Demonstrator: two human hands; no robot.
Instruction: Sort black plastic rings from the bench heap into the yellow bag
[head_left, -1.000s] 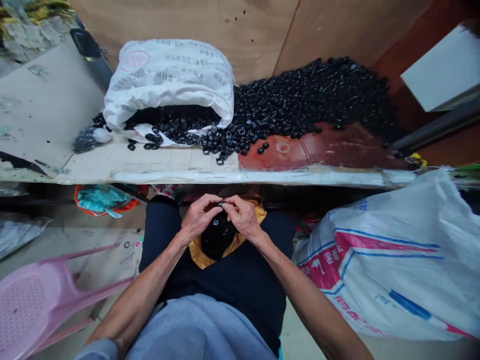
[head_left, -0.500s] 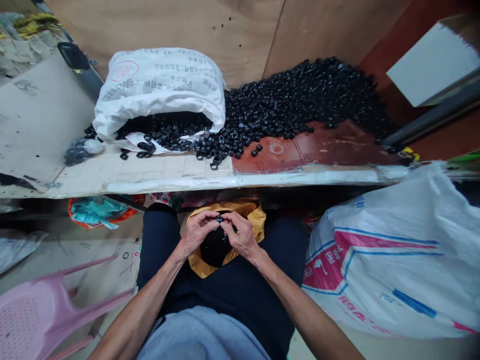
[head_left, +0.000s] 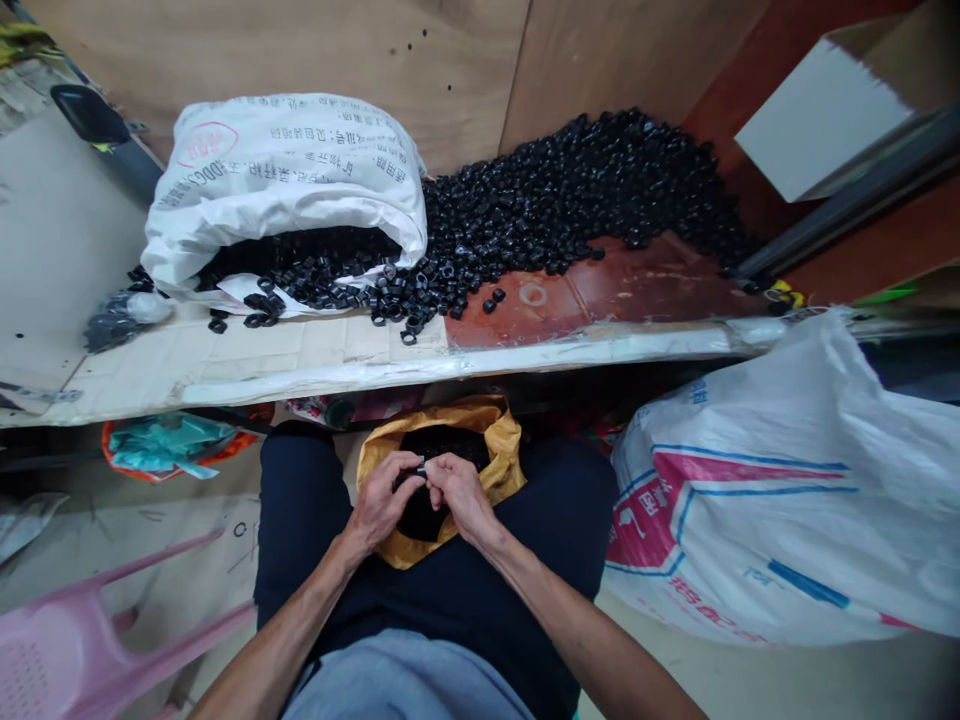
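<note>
- Yellow bag holds dark contents, seemingly small parts.
- Above it, left hand and right hand pinch a small piece.
- Beyond the bag, white sack holds black rings.

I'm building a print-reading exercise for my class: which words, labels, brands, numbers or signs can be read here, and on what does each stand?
"DDGS": white sack lying on the bench.
"见包装喷码": same sack; its other small lines are too blurred to quote surely.
Red oval mark, same sack: its lettering is unreadable.
Large sack at right: pink panel and red characters, too distorted to quote surely.
</note>
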